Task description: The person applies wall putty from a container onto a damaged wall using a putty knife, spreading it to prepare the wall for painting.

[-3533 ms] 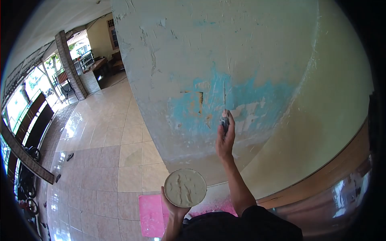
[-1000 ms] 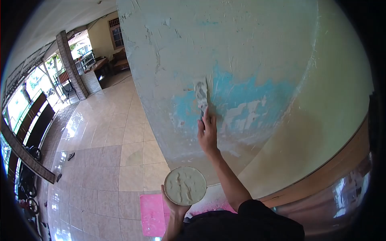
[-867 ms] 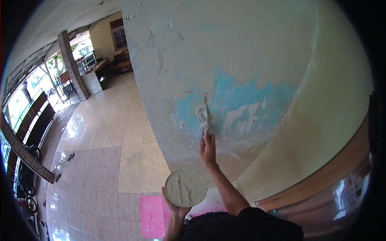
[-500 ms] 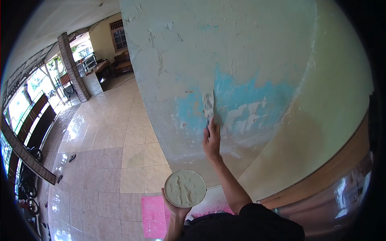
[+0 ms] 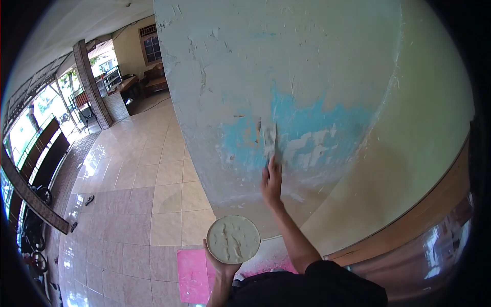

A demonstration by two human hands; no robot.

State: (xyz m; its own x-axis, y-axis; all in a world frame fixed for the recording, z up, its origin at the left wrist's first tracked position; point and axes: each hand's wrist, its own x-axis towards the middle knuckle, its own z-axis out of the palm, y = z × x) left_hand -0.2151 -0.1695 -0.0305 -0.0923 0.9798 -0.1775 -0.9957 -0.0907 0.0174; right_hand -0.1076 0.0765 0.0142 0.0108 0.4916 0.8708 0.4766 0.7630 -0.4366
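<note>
A putty knife (image 5: 270, 139) lies with its blade against the wall (image 5: 240, 66), over a patch of blue paint (image 5: 302, 120). My right hand (image 5: 272, 181) is closed round its handle, with one finger stretched up toward the blade. Pale filler covers part of the blue area beside the blade. Lower down, my left hand (image 5: 221, 261) holds a round container (image 5: 233, 239) from below and the side. Whitish paste with ridges on its surface fills this container.
Below the container lies a pink sheet (image 5: 193, 276) on the tiled floor (image 5: 128, 215). A wooden edge (image 5: 409, 235) curves at the lower right. Far left are a pillar (image 5: 92, 84), motorbikes and a gate; a wooden bench (image 5: 155, 79) stands at the back.
The putty knife and my right hand have moved slightly down and to the right along the wall. My left hand still holds the container in nearly the same place.
</note>
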